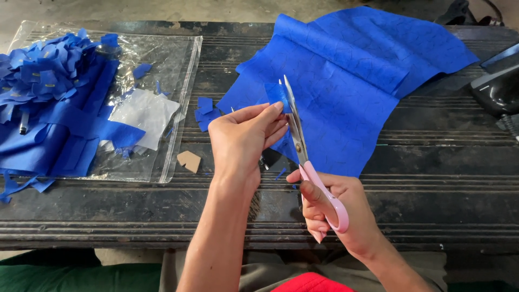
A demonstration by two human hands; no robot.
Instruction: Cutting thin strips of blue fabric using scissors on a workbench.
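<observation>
My left hand (243,138) pinches a small piece of blue fabric (275,94) between fingers and thumb, at the middle of the view. My right hand (332,211) grips pink-handled scissors (303,157), whose steel blades point up and away and lie against the right edge of that small piece. Behind both hands a large sheet of blue fabric (357,70), marked with thin dark lines, is spread over the dark wooden table (432,200).
A clear plastic bag (173,70) lies at the left with a heap of blue scraps (48,92) and a white piece (145,112) on it. Loose blue offcuts (205,113) and a tan cardboard shape (189,160) lie near my left hand. A black device (497,89) is at the right edge.
</observation>
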